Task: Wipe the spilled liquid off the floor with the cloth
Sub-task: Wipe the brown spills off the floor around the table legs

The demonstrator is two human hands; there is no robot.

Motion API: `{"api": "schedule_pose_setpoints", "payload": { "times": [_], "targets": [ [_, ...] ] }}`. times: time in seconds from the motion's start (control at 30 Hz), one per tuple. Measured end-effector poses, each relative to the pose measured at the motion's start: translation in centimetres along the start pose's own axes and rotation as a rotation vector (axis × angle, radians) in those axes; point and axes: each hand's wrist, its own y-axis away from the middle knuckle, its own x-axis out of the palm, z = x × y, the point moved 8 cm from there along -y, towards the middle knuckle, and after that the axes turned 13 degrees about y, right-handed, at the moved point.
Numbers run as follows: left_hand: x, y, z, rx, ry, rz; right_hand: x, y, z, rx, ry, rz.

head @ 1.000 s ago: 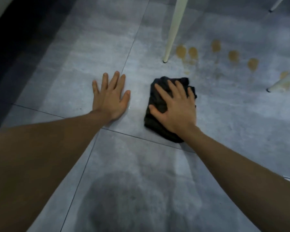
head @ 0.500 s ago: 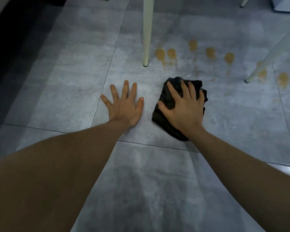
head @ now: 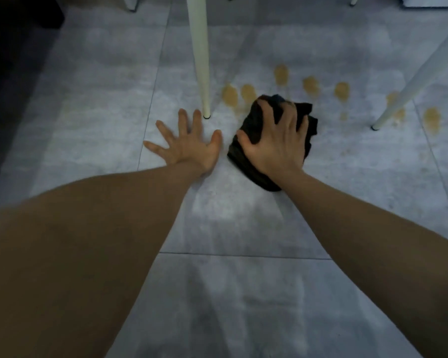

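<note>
Two hands on floor (head: 88,99), left hand (head: 192,147) flat & spread, right hand (head: 274,143) pressing 1 black cloth (head: 254,120), approx 8 brown spills (head: 311,85)

You've got open grey floor (head: 93,130) across the whole lower frame and out to the left. Center top, a white leg (head: 201,60) stands just past your left hand (head: 192,148), nearly touching the fingertips. Right side, a slanted second leg (head: 409,81) blocks the upper right. Between the two legs there's a clear lane over the brown spill spots (head: 311,85), with your right hand (head: 277,146) and the cloth (head: 248,120) at its near end.
</note>
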Motion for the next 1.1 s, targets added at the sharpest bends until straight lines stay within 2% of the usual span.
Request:
{"api": "schedule_pose_setpoints", "payload": {
  "times": [0.1,0.17,0.23,0.33,0.4,0.47,0.53,0.63,0.73,0.8,0.9,0.97,1.0,1.1],
  "targets": [
    [0.3,-1.3,-0.5,-0.027,-0.043,-0.038,0.3,-0.8,2.3,-0.118,-0.003,-0.009],
    [0.3,-1.6,-0.5,-0.017,-0.051,-0.076,0.5,-0.1,1.9,-0.212,0.007,-0.043],
    [0.4,-1.7,-0.5,-0.019,-0.051,-0.078,0.2,-0.2,0.3,-0.225,0.042,-0.046],
    [0.4,-1.8,-0.5,-0.017,-0.062,-0.087,0.4,-2.3,-0.1,-0.147,0.176,0.140],
    [0.5,-1.8,-0.6,-0.014,-0.066,-0.092,0.9,-3.4,0.4,-0.016,0.143,0.246],
    [0.6,-1.8,-0.5,-0.009,-0.051,-0.090,1.1,-3.4,0.9,0.114,0.026,0.245],
    [0.6,-2.0,-0.5,-0.004,-0.044,-0.097,1.4,-4.2,1.6,0.137,0.021,0.162],
    [0.6,-1.9,-0.3,-0.010,-0.071,-0.102,2.1,-8.2,4.8,0.054,-0.004,0.152],
    [0.7,-2.0,-0.4,0.004,-0.091,-0.092,2.5,-9.6,7.7,-0.144,0.027,0.135],
    [0.7,-2.0,-0.4,0.013,-0.071,-0.085,2.3,-8.2,7.1,-0.267,0.040,0.088],
    [0.6,-2.0,-0.5,0.016,-0.076,-0.091,2.6,-9.2,4.4,-0.215,0.069,0.085],
    [0.6,-2.0,-0.5,0.018,-0.084,-0.096,3.2,-11.8,5.0,-0.106,0.060,0.126],
    [0.7,-2.1,-0.6,0.019,-0.081,-0.097,3.4,-12.9,6.3,-0.112,0.063,0.129],
    [0.6,-2.1,-0.4,0.019,-0.082,-0.102,3.5,-13.2,10.1,-0.425,0.015,0.097]
  ]
}}
